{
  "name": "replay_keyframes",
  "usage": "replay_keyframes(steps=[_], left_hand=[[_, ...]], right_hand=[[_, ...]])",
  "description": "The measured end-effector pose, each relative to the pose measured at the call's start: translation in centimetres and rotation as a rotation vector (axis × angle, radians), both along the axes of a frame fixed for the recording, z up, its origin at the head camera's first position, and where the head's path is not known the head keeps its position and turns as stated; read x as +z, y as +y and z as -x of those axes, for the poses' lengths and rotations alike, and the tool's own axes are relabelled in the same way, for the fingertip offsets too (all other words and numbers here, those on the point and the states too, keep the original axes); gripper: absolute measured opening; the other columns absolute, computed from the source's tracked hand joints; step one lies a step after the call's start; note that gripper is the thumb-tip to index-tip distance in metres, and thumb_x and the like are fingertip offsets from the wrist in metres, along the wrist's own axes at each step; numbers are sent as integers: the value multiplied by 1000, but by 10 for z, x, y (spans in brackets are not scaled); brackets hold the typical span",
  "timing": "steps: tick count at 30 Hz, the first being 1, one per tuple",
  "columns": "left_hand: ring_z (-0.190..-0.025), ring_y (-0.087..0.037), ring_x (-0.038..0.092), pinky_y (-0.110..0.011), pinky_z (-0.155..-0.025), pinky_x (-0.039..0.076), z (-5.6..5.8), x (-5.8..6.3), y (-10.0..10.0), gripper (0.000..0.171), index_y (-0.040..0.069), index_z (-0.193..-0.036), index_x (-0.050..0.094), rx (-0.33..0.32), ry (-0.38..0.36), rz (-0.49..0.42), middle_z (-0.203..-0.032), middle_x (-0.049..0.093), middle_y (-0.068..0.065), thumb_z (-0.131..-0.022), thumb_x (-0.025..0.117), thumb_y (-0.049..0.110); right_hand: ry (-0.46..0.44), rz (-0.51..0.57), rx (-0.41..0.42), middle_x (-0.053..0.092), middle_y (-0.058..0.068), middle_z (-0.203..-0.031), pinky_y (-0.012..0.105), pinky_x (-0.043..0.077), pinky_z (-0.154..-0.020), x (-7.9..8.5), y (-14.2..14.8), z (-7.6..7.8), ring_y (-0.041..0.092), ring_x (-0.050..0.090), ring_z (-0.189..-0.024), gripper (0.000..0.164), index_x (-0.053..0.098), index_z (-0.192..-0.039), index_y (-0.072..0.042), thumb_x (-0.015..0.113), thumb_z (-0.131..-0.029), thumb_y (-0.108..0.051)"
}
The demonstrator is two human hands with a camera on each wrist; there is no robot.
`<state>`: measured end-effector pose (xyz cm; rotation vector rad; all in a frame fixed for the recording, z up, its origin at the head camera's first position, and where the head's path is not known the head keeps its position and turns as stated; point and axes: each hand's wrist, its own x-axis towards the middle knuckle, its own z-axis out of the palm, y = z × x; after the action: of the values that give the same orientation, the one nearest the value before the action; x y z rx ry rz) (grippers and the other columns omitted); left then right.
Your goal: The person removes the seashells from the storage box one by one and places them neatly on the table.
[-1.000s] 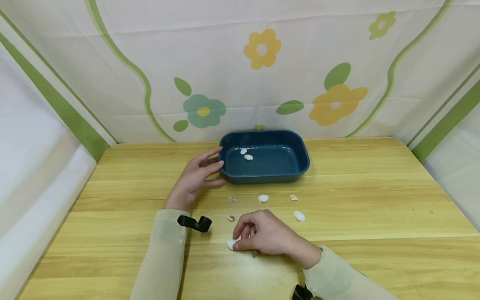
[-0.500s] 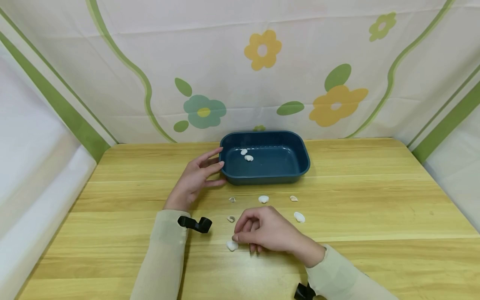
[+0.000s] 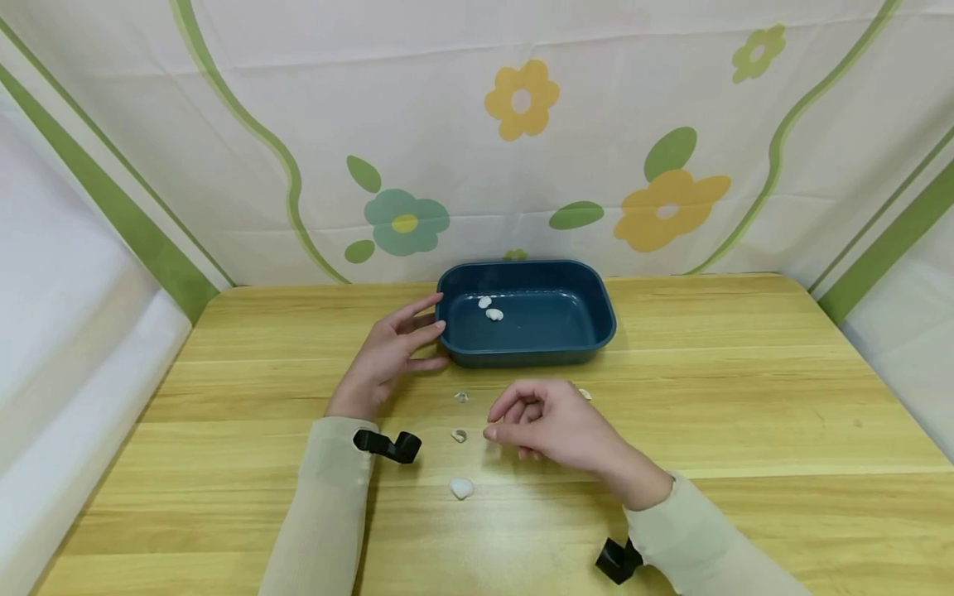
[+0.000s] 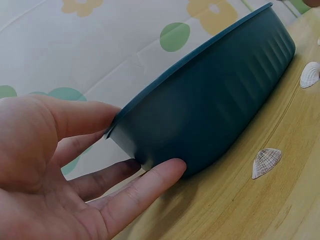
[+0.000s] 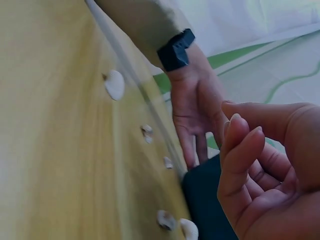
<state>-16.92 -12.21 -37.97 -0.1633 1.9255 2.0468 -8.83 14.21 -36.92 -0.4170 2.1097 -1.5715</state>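
My left hand (image 3: 380, 356) touches the left end of a dark blue plastic basin (image 3: 532, 358) with spread, fairly straight fingers. Its fingertips rest on the rim and side wall in the left wrist view. Over the tabletop in front of the basin, my right hand (image 3: 555, 426) has loosely bent fingers and holds nothing; the right wrist view shows bare fingertips. Near it lie a white seashell (image 3: 461, 488), a small brownish shell (image 3: 459, 435) and a small patterned shell (image 3: 461, 397). Another shell (image 3: 585, 395) peeks out behind the right hand, which blocks the view of others.
Two white shells (image 3: 490, 310) lie inside the basin, towards its left. The wooden table (image 3: 745, 372) ends at a white curtain (image 3: 447, 99) with printed flowers, close behind the basin. A black wrist mount (image 3: 387, 445) sticks out from the left sleeve.
My right hand has let go of the white shell nearest me, leaving it on the table. It has then moved up and right, over other shells. The left hand stays at the basin.
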Motion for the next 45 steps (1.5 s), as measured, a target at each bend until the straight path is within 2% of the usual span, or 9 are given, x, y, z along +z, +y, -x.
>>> replay_keyframes(steps=[8,10,15,19,24,28,32,40,45], left_hand=[[-146,-36,56,-46,-94,65,-1,-1,-4,55,28,-160,54,-5,8,-6,-167,45,-12,-108,67,16],[-146,-36,56,-46,-94,65,-1,-1,-4,55,28,-160,54,-7,10,-8,-167,45,-12,-108,67,16],[-146,-37,56,-48,-94,65,0,-5,-5,55,28,-160,53,-12,12,-9,-167,45,-13,-108,67,16],[-144,-38,57,-48,-94,65,0,-7,-7,54,28,-160,54,-6,5,-15,-166,45,-13,-108,67,16],[-143,-37,58,-47,-93,66,1,-5,-9,53,29,-158,56,2,14,-14,-166,46,-12,-108,67,17],[-145,-37,56,-48,-94,65,1,-4,-8,53,29,-158,56,-8,19,-11,-167,45,-13,-108,67,16],[-145,-36,57,-48,-95,65,2,-4,-6,54,29,-159,55,-16,14,-13,-166,46,-12,-108,68,18],[-143,-36,59,-47,-95,65,1,-3,-3,53,29,-157,57,-13,13,-22,-165,47,-11,-107,69,18],[-144,-35,58,-47,-94,65,1,-3,-2,52,30,-157,57,-11,13,-22,-165,47,-11,-107,69,18]], right_hand=[[33,16,-64,70,10,-84,29,54,-52,12,14,11,36,64,-62,16,76,-106,-7,84,-95,-16],[36,13,-72,71,16,-86,30,54,-52,14,13,13,40,65,-64,16,76,-106,-7,83,-96,-17],[58,2,-80,72,25,-92,31,56,-53,18,5,24,39,64,-64,13,77,-104,-9,82,-97,-18],[94,-71,-99,75,16,-86,32,56,-54,29,-2,47,38,67,-66,14,78,-102,-10,83,-97,-22],[101,-217,-151,76,10,-89,34,58,-62,38,-11,90,30,68,-71,17,78,-103,-13,82,-98,-30],[64,-318,-195,78,11,-101,32,59,-68,32,-19,121,21,68,-72,18,78,-105,-13,80,-99,-30],[22,-367,-244,76,12,-108,30,59,-69,22,-25,140,17,67,-73,17,76,-110,-11,79,-99,-23],[-75,-366,-313,70,9,-106,24,57,-66,7,-29,156,15,66,-75,23,71,-115,-7,81,-97,-19],[-81,-361,-322,70,8,-100,24,56,-64,1,-28,159,13,65,-70,25,73,-114,-6,83,-96,-19]])
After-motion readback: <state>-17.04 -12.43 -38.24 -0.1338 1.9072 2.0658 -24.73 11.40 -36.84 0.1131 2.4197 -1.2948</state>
